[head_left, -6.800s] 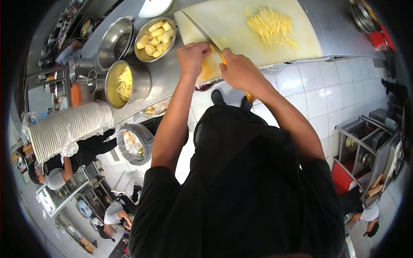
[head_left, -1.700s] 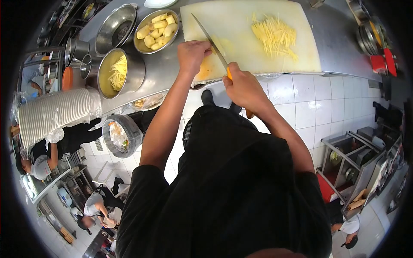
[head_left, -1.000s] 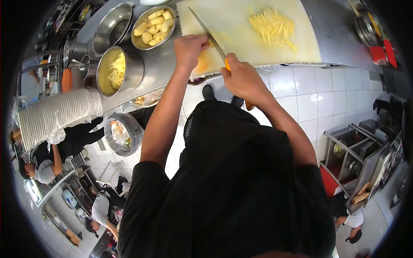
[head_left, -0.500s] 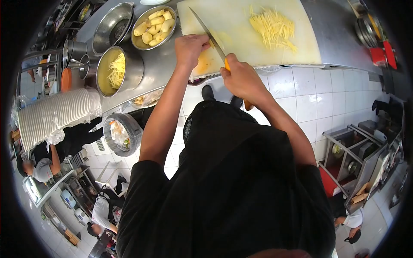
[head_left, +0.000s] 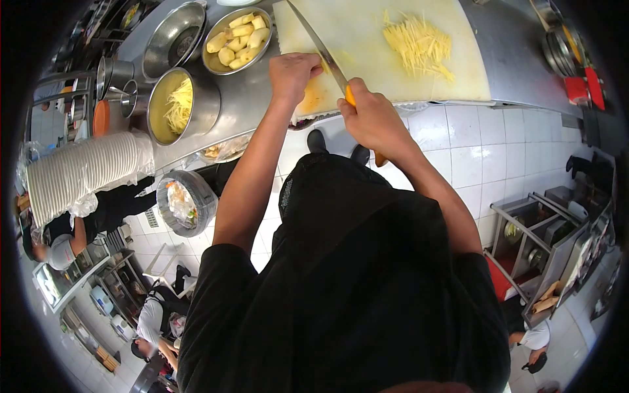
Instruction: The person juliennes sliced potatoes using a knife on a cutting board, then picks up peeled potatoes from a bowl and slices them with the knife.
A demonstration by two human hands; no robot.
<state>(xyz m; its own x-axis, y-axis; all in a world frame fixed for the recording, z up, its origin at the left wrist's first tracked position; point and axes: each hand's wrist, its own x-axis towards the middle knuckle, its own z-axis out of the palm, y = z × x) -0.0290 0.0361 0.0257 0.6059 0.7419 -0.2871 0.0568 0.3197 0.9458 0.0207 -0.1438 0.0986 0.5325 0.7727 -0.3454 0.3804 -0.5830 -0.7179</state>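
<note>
My right hand [head_left: 375,121] is closed round the orange handle of a long knife [head_left: 319,46], whose blade slants up and left over the white cutting board [head_left: 357,36]. Beside the blade, my left hand [head_left: 295,75] rests on the board with its fingers curled. A bit of yellow shows at the left fingertips, but what they hold is mostly hidden. A pile of thin pale-yellow strips [head_left: 419,46] lies on the board's right part. Left of the board, a metal bowl [head_left: 208,64] holds peeled yellow root pieces [head_left: 241,40].
A metal pot [head_left: 206,108] holds more yellow strips, with an empty-looking colander [head_left: 157,49] behind it. Wrapped stacked plates [head_left: 92,173] stand at the counter's left. Below is a lined waste bin [head_left: 200,206]. Co-workers [head_left: 152,318] are at the left; another person [head_left: 538,337] is lower right.
My right hand and the knife have shifted very slightly, the handle a little higher and to the right. My left hand stays nearly in place. The co-worker at lower left has moved an arm.
</note>
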